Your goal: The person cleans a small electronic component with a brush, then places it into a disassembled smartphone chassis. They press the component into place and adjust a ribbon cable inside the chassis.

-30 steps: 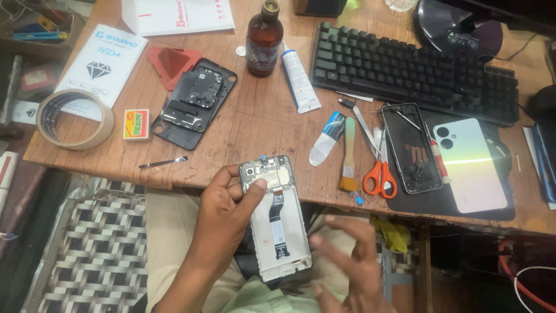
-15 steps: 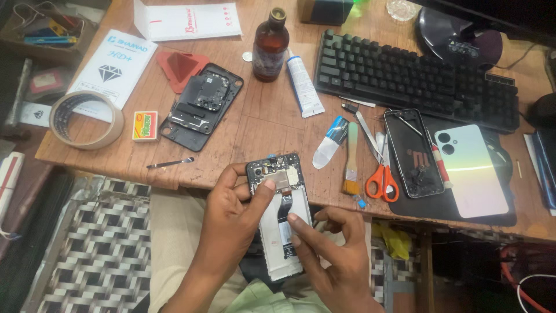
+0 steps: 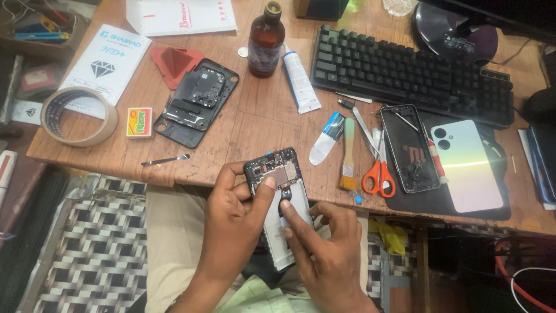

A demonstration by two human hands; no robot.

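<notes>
Wooden and cluttered, our bench (image 3: 249,124) fills the upper part of the view, and we sit at its near edge with our lap below it. Largest on it is the black keyboard (image 3: 405,72) at the back right. Nearer lie a pale phone back cover (image 3: 468,165) and a dark phone frame (image 3: 409,148) side by side on a black mat, and a second opened phone shell (image 3: 197,101) sits left of centre. A ring of brown tape (image 3: 78,116) rests at the left edge, a brown glass bottle (image 3: 265,40) stands at the back beside a white tube (image 3: 301,81), and orange-handled scissors (image 3: 379,174) and a small brush (image 3: 347,153) lie just ahead of us.

We hold the opened phone (image 3: 281,203) over the bench edge, its circuit board up. Our left hand (image 3: 234,226) grasps it by the upper end, thumb laid across the board. Our right hand (image 3: 327,255) has its forefinger pressed on a small dark part at the board's lower edge, the other fingers loosely curled beneath the phone.

We judge this to be the seating or freeing of a connector at that spot. What comes next would call for steady, light pressure and a firm left grip so the phone does not tilt.
</notes>
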